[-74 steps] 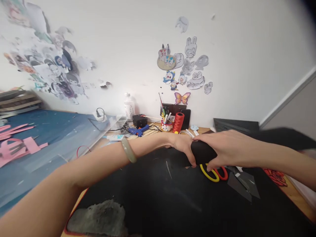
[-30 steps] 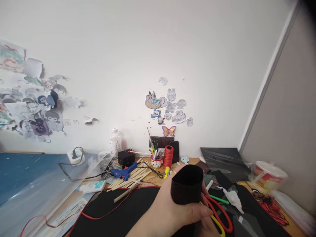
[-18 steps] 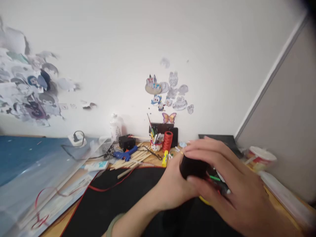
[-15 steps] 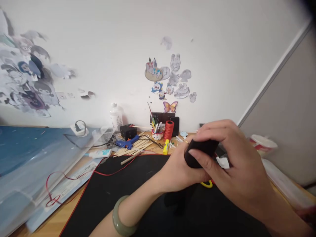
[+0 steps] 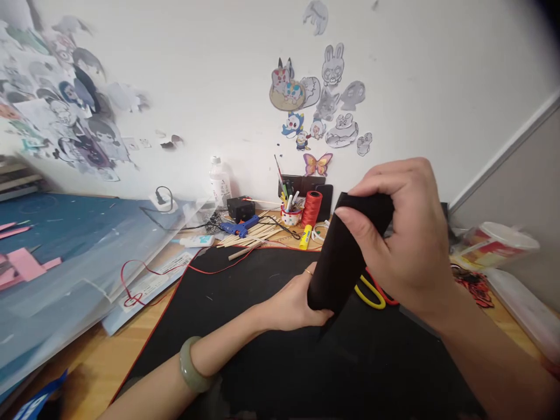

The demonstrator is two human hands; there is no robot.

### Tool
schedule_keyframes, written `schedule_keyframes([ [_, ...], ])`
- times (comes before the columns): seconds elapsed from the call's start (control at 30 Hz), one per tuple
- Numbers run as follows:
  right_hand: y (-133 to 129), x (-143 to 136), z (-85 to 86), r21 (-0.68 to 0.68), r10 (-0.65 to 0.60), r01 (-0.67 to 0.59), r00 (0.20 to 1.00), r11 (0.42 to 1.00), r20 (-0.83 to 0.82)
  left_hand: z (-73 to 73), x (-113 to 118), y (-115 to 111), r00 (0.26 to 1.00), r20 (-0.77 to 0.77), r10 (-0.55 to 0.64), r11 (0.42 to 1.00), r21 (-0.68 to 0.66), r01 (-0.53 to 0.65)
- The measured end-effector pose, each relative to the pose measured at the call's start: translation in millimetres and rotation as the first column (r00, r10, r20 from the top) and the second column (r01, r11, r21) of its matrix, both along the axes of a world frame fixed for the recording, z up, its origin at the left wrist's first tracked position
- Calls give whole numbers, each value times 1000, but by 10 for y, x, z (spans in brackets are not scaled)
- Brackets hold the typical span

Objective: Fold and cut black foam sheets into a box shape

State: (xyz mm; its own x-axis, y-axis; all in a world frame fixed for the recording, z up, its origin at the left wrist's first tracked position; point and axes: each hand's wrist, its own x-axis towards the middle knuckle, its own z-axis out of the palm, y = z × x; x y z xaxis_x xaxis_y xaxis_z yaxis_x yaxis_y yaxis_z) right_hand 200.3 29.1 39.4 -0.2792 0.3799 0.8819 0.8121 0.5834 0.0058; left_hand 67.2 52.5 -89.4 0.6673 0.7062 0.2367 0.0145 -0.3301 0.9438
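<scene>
A dark black sheet (image 5: 335, 262), bent or rolled into a long narrow form, is held slanting above the mat by both hands. Its material is too dark to make out. My right hand (image 5: 405, 233) pinches the top end between thumb and fingers. Around the lower end, my left hand (image 5: 291, 300) is closed, its fingers partly hidden behind the sheet; a green bangle (image 5: 192, 364) is on that wrist. Behind the right hand, partly covered, lie scissors (image 5: 371, 294) with yellow and red handles on the black mat (image 5: 262, 361).
At the back stand a red thread spool (image 5: 311, 209), a pen cup (image 5: 290, 216), a yellow glue stick (image 5: 305, 237) and a bottle (image 5: 220, 182). A blue glue gun (image 5: 240, 226) rests near wooden sticks (image 5: 262, 230). Clear plastic (image 5: 114, 280) covers the left; a paper tub (image 5: 499, 244) stands right.
My right hand has risen with the sheet's top end, while my left hand has shifted down and left. More of the sheet's length now shows between them. The camera view has tilted down.
</scene>
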Motion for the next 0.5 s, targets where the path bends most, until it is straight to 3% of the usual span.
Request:
schedule_keyframes([
  [0.27,166,-66,-94,137,-86,96,993,986,-75,-117,46,50,994,107,-6,995,-100,17],
  [0.5,102,-190,-106,174,-141,152,987,973,-74,-181,104,61,973,220,62,977,-212,-14],
])
